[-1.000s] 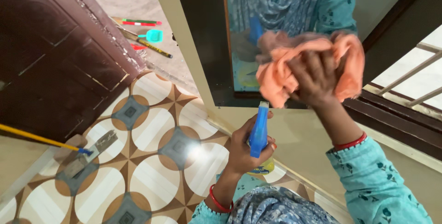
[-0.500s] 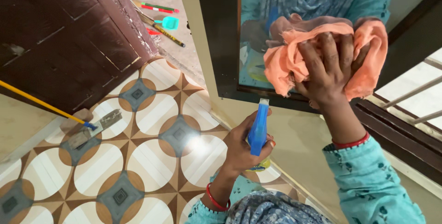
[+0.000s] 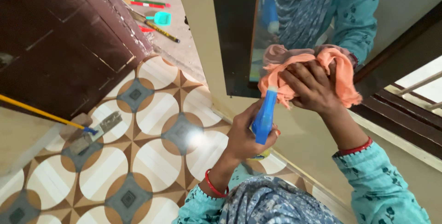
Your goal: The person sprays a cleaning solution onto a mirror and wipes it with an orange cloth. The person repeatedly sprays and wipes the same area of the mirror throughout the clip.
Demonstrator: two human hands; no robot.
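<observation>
The orange cloth [image 3: 322, 70] is bunched under my right hand [image 3: 311, 88], pressed against the lower part of the wall mirror [image 3: 294, 12]. My right fingers [image 3: 299, 74] are spread and curled into the folds, clamping the cloth flat to the glass; loose ends of it hang past my knuckles on both sides. The mirror shows the cloth's back and my teal patterned sleeve.

Just below and to the left, my left hand [image 3: 244, 136] holds a blue spray bottle [image 3: 264, 116] upright, its nozzle end almost touching the lower edge of the cloth. My left fingers [image 3: 271, 136] are wrapped tight around the bottle's neck; a bit of yellow at the bottle's base peeks out beneath my palm. A red bangle [image 3: 212, 187] sits on that wrist, another on the right one.

The mirror's dark frame [image 3: 232, 35] hangs on a cream wall [image 3: 294, 136], with a dark window frame [image 3: 396, 113] to the right. Below lies a tiled floor [image 3: 138, 127] patterned in cream circles and brown stars. A yellow-handled mop [image 3: 69, 125] rests on it at the left, near a dark brown door [image 3: 60, 44]. Beyond the door, a small teal dustpan [image 3: 162, 18] lies among long-handled brushes.
</observation>
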